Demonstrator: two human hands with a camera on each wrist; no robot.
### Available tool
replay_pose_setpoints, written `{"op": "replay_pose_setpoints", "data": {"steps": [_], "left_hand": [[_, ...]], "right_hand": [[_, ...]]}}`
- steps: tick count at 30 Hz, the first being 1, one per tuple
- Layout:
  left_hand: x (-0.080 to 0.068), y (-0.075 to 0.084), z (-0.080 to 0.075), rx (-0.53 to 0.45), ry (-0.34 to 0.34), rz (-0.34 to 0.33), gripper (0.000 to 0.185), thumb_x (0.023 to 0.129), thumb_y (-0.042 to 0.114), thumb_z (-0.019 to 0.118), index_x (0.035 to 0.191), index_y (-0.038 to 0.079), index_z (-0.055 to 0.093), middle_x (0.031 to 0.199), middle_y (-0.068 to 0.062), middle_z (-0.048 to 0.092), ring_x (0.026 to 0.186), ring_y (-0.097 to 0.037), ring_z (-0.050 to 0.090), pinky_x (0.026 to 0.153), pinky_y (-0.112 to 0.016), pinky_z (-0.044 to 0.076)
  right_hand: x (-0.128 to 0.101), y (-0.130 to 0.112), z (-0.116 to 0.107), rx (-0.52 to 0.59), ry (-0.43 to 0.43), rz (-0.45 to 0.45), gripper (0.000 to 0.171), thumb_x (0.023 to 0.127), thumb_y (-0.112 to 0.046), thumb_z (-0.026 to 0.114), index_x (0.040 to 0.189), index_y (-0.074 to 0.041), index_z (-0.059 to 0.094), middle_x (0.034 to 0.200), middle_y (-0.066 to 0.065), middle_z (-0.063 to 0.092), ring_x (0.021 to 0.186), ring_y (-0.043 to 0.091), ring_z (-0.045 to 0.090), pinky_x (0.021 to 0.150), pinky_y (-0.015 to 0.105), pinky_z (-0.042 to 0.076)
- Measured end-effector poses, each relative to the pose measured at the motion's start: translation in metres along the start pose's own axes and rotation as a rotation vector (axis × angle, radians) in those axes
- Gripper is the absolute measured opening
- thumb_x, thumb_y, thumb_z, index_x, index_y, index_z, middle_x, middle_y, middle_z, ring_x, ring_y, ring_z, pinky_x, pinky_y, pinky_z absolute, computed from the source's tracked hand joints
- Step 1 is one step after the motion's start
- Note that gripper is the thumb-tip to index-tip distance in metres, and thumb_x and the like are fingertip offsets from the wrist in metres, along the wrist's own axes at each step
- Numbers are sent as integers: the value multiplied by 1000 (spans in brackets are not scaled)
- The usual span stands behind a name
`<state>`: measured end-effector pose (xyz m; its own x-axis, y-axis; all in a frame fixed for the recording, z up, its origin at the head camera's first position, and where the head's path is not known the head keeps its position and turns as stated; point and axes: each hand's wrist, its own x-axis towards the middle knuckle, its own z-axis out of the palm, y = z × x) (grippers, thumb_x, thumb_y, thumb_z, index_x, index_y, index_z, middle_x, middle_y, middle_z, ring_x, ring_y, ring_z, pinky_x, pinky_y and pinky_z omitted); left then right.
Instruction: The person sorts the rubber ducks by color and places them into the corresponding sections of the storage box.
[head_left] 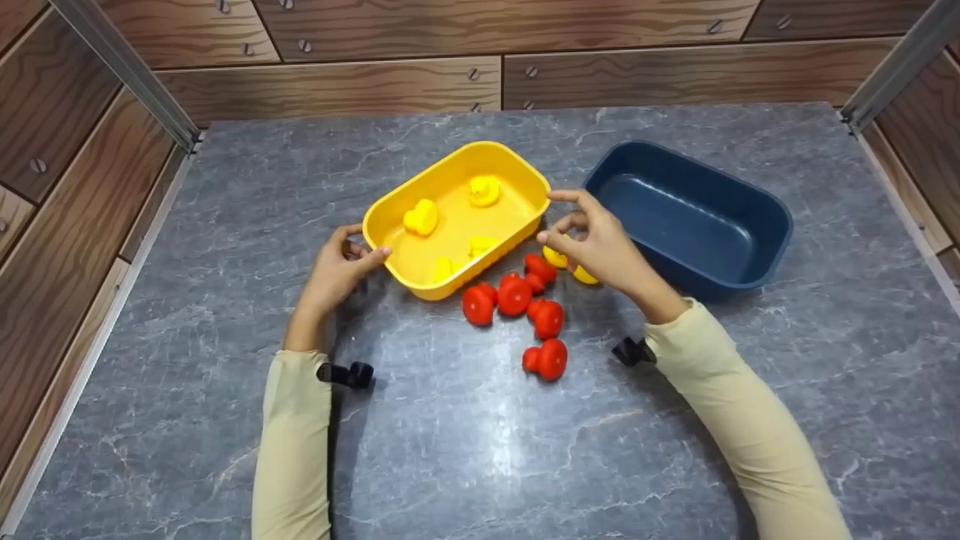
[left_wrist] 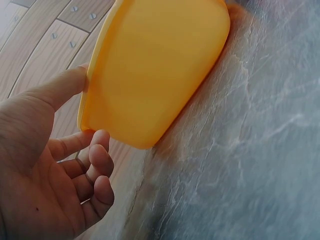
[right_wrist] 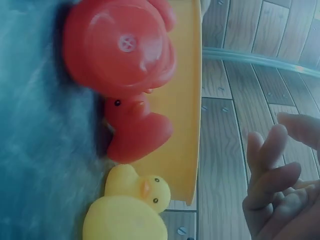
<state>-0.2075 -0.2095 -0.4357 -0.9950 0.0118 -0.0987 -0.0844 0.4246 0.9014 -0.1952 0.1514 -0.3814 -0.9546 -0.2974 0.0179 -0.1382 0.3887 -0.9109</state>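
Observation:
A yellow bin (head_left: 450, 283) sits slanted near the middle of the table, with several yellow rubber ducks (head_left: 421, 217) inside. My left hand (head_left: 337, 266) grips its left corner, thumb and index finger at the rim; the other fingers curl loosely below in the left wrist view. At the bin's right end, my right hand (head_left: 596, 244) has its index finger extended at the rim, the remaining fingers bent and holding nothing. Below that hand lie two yellow ducks (right_wrist: 125, 215), partly hidden in the head view. Several red rubber ducks (head_left: 514, 294) lie in front of the bin.
A dark blue bin (head_left: 697, 217) with nothing inside stands to the right, behind the right hand. The table (head_left: 465, 450) is grey and marble-patterned. Wood-patterned panels (head_left: 330, 86) close off the back and sides.

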Motion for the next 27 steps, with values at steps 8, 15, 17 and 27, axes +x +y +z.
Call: {"op": "replay_pose_setpoints", "data": {"steps": [8,15,17,27], "left_hand": [[2,0,1,-4,12,3,60,87,25,71,135,0,46,85,-1,51,69,-6,47,58,-17,40],[1,1,1,-7,7,-2,61,87,25,71,136,1,45,86,-1,50,68,-7,47,57,-17,40],[1,1,1,-11,8,-4,61,87,25,71,136,1,45,86,-1,50,69,-7,47,58,-17,40],[-1,1,1,-12,2,-21,64,87,26,71,139,1,44,86,0,50,69,-6,47,57,-17,40]], "right_hand": [[-13,10,-8,-115,-33,1,53,91,-22,66,138,-13,43,91,8,61,51,21,53,49,26,48],[-24,23,-9,-183,-29,12,56,89,-22,70,137,-9,44,90,10,61,49,10,51,50,23,48],[-27,27,-9,-201,-28,16,56,89,-23,70,137,-8,44,89,12,62,49,9,51,50,22,48],[-36,41,-14,-242,-39,54,57,88,-24,72,136,-9,45,84,12,62,46,10,50,47,23,46]]}}
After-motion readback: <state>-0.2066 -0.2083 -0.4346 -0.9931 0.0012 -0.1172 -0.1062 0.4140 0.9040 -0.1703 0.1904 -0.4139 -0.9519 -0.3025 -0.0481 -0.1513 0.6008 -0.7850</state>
